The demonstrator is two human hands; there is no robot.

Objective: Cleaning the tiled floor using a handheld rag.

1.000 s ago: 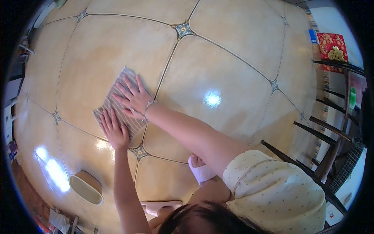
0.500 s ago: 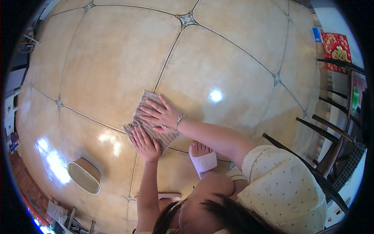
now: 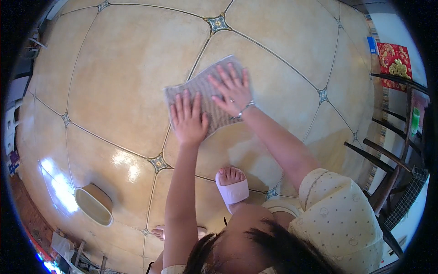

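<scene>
A grey-brown striped cloth (image 3: pixel 207 98) lies spread flat on the beige tiled floor (image 3: pixel 123 59). My left hand (image 3: pixel 189 121) presses flat on the cloth's left part, its fingers stretched forward. On the right part rests my right hand (image 3: pixel 232 93), palm down with the fingers spread, a thin bracelet (image 3: pixel 246 108) around its wrist. Neither hand grips the cloth; both lie on top of it. Slightly blurred, the cloth covers part of a dark tile joint.
To the left stands a beige oval tub (image 3: pixel 94 205). My foot in a pale slipper (image 3: pixel 233 189) is just behind the cloth. Dark wooden chair legs (image 3: pixel 369 157) stand at the right, near a red paper decoration (image 3: pixel 394 64) with gold on the wall side.
Both hands have slid the cloth forward and to the right across the floor. The cloth, bunched and folded before, is now spread wider, and the hands are farther apart.
</scene>
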